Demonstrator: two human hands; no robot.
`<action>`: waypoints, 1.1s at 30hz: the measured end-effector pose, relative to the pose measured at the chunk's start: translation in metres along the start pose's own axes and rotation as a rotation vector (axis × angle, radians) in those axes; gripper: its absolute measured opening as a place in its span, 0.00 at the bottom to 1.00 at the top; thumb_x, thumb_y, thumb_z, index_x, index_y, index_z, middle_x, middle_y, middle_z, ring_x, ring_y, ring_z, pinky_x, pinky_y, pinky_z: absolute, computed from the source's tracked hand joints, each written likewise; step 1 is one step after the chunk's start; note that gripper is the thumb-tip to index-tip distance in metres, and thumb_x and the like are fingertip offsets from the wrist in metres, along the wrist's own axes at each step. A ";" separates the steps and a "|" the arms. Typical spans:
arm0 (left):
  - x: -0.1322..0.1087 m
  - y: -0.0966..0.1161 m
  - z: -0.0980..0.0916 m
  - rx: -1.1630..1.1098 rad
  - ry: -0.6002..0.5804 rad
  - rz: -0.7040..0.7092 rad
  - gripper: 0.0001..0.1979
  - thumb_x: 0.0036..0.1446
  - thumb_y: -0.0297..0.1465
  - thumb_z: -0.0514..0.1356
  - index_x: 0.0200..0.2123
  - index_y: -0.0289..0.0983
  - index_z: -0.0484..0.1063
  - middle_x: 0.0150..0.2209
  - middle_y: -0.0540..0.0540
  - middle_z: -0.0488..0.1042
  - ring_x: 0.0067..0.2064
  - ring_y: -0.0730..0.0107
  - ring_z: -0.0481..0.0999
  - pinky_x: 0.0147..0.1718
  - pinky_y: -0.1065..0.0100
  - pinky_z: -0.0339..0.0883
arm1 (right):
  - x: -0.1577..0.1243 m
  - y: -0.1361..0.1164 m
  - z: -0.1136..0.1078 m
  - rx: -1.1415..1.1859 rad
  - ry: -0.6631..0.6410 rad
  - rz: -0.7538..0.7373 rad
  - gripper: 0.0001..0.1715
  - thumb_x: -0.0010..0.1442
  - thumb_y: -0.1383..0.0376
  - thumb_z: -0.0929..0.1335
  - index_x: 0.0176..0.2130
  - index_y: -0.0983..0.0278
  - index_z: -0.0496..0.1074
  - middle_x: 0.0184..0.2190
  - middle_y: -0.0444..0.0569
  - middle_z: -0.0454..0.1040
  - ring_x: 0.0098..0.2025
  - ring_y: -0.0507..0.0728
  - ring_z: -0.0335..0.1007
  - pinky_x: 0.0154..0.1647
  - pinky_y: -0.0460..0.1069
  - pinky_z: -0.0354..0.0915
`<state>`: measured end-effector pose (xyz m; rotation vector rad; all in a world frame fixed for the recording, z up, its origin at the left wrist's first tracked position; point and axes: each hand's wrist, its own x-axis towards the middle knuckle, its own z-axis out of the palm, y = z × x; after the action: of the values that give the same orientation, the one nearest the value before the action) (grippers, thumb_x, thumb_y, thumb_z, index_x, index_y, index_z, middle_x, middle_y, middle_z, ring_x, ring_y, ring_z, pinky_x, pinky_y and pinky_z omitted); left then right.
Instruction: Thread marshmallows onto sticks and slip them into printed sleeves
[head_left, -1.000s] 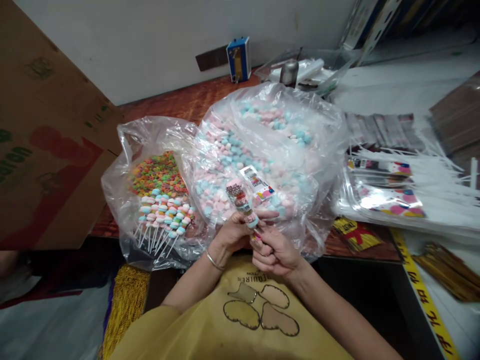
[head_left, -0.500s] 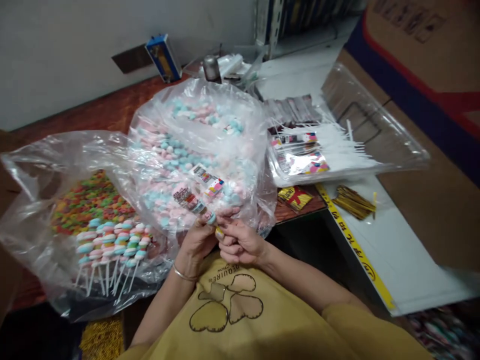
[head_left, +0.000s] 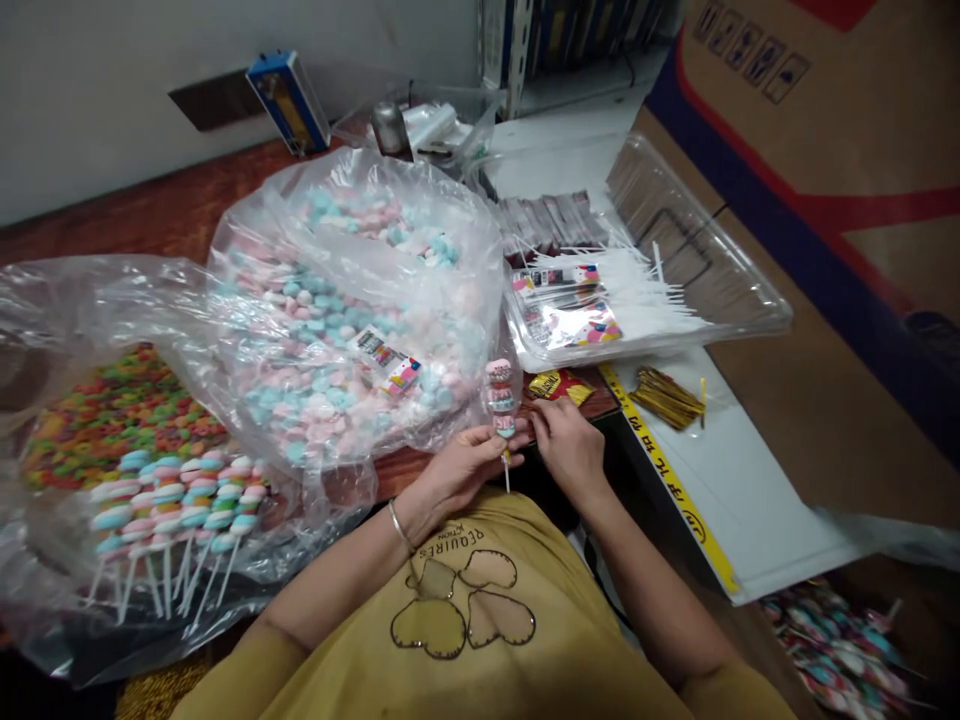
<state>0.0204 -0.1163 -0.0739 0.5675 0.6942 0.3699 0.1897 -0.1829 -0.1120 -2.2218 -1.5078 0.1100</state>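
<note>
My left hand [head_left: 472,460] is closed around the lower end of a wrapped candy skewer [head_left: 500,392]. The candies are pink and light blue, under a clear printed wrapper, and the white stick points down below my fingers. A bit of yellow shows at the base of the wrapper. To its right is my right hand [head_left: 574,450], apart from the skewer, with thumb and fingers drawn together at the table edge. Whatever those fingers may hold is too small to make out. Just beyond them lies a red and yellow packet [head_left: 559,386].
A large plastic bag of pink and blue candies [head_left: 300,320] has a printed wrapper [head_left: 384,358] on top. Bare candy skewers [head_left: 180,495] lie at left beside colourful gummy rings [head_left: 124,415]. A clear tray [head_left: 555,355] holds white sticks; gold twist ties [head_left: 667,398] and a cardboard box [head_left: 795,330] stand right.
My right hand has let go of the wrapped skewer and moved right, to beside the red and yellow packet. My left hand has brought the skewer upright. The view has shifted right.
</note>
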 end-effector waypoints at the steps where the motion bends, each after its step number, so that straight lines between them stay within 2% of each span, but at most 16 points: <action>1: 0.002 0.002 -0.005 0.001 0.048 0.044 0.23 0.41 0.39 0.78 0.39 0.32 0.82 0.45 0.36 0.82 0.46 0.61 0.80 0.49 0.63 0.71 | 0.004 -0.003 0.003 -0.064 -0.035 -0.004 0.16 0.70 0.64 0.62 0.47 0.63 0.78 0.42 0.55 0.77 0.37 0.58 0.73 0.34 0.49 0.62; 4: 0.004 0.010 -0.022 -0.003 0.209 0.177 0.20 0.41 0.37 0.79 0.36 0.32 0.82 0.38 0.42 0.82 0.42 0.69 0.79 0.46 0.69 0.70 | 0.012 -0.013 0.006 -0.205 -0.118 -0.007 0.14 0.69 0.67 0.63 0.41 0.64 0.78 0.42 0.57 0.77 0.34 0.58 0.72 0.30 0.50 0.58; 7: 0.001 0.018 -0.033 -0.030 0.280 0.257 0.18 0.42 0.35 0.78 0.35 0.33 0.81 0.35 0.44 0.81 0.41 0.69 0.79 0.44 0.70 0.71 | 0.011 -0.013 0.001 -0.247 -0.062 -0.059 0.13 0.69 0.67 0.63 0.38 0.64 0.77 0.43 0.57 0.77 0.35 0.58 0.72 0.31 0.50 0.59; 12: -0.008 0.025 -0.030 -0.052 0.210 0.268 0.17 0.45 0.34 0.77 0.37 0.33 0.81 0.46 0.38 0.82 0.41 0.65 0.81 0.38 0.68 0.74 | 0.003 -0.006 -0.007 -0.109 0.189 -0.171 0.15 0.72 0.66 0.61 0.40 0.64 0.76 0.43 0.57 0.80 0.40 0.58 0.75 0.40 0.50 0.64; 14: -0.014 0.029 -0.025 -0.040 0.171 0.233 0.17 0.48 0.34 0.76 0.39 0.32 0.81 0.45 0.38 0.82 0.39 0.66 0.81 0.38 0.68 0.75 | 0.001 -0.009 -0.009 -0.032 0.247 -0.257 0.14 0.72 0.66 0.61 0.44 0.65 0.75 0.43 0.57 0.81 0.42 0.59 0.76 0.44 0.50 0.66; 17: -0.024 0.034 -0.018 -0.011 0.075 0.093 0.17 0.50 0.36 0.74 0.40 0.31 0.80 0.42 0.37 0.82 0.36 0.64 0.82 0.38 0.65 0.76 | -0.001 -0.017 -0.009 0.052 0.321 -0.416 0.12 0.71 0.67 0.63 0.48 0.64 0.75 0.41 0.56 0.82 0.41 0.59 0.77 0.45 0.52 0.68; 19: -0.031 0.036 -0.016 -0.023 0.010 0.011 0.18 0.51 0.36 0.74 0.41 0.31 0.80 0.43 0.36 0.82 0.36 0.63 0.82 0.38 0.64 0.76 | -0.002 -0.022 -0.008 0.114 0.321 -0.520 0.13 0.70 0.68 0.64 0.50 0.62 0.75 0.41 0.56 0.81 0.39 0.58 0.77 0.44 0.53 0.70; 21: -0.036 0.037 -0.017 -0.062 -0.017 0.001 0.17 0.52 0.35 0.74 0.40 0.31 0.79 0.43 0.36 0.81 0.37 0.63 0.82 0.39 0.63 0.76 | -0.002 -0.025 -0.005 0.184 0.279 -0.606 0.14 0.69 0.68 0.64 0.51 0.60 0.75 0.42 0.56 0.81 0.40 0.59 0.78 0.44 0.54 0.72; 25: -0.039 0.042 -0.026 -0.125 0.098 0.141 0.15 0.47 0.34 0.76 0.34 0.30 0.79 0.34 0.41 0.80 0.34 0.69 0.80 0.37 0.69 0.74 | -0.001 -0.034 -0.005 0.356 0.272 -0.688 0.16 0.67 0.70 0.66 0.52 0.57 0.74 0.42 0.53 0.81 0.44 0.59 0.79 0.47 0.53 0.74; 27: -0.039 0.047 -0.032 -0.127 0.177 0.212 0.17 0.43 0.34 0.78 0.32 0.31 0.79 0.31 0.44 0.79 0.32 0.71 0.79 0.35 0.70 0.73 | 0.000 -0.042 -0.009 0.477 0.272 -0.590 0.14 0.66 0.71 0.67 0.50 0.57 0.75 0.41 0.51 0.82 0.43 0.58 0.80 0.46 0.52 0.74; 29: -0.041 0.053 -0.037 -0.105 0.221 0.255 0.19 0.38 0.35 0.79 0.31 0.31 0.79 0.31 0.45 0.79 0.30 0.72 0.78 0.33 0.71 0.72 | 0.003 -0.053 -0.015 0.656 0.180 -0.362 0.11 0.67 0.67 0.68 0.49 0.57 0.75 0.40 0.50 0.81 0.39 0.57 0.80 0.42 0.51 0.75; 31: -0.044 0.056 -0.040 -0.078 0.226 0.261 0.20 0.37 0.36 0.80 0.31 0.31 0.79 0.31 0.45 0.79 0.29 0.72 0.78 0.33 0.71 0.71 | 0.009 -0.063 -0.021 0.885 -0.003 -0.096 0.12 0.69 0.60 0.67 0.50 0.58 0.75 0.41 0.51 0.81 0.37 0.57 0.79 0.38 0.51 0.75; 33: -0.046 0.056 -0.040 -0.050 0.204 0.241 0.20 0.38 0.36 0.79 0.32 0.32 0.80 0.31 0.45 0.79 0.29 0.72 0.77 0.33 0.70 0.71 | 0.017 -0.074 -0.024 1.104 -0.226 0.107 0.19 0.69 0.51 0.67 0.50 0.59 0.75 0.41 0.52 0.81 0.35 0.56 0.78 0.35 0.51 0.75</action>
<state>-0.0474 -0.0803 -0.0423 0.5721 0.8118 0.6757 0.1403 -0.1535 -0.0574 -1.3862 -1.0027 0.9870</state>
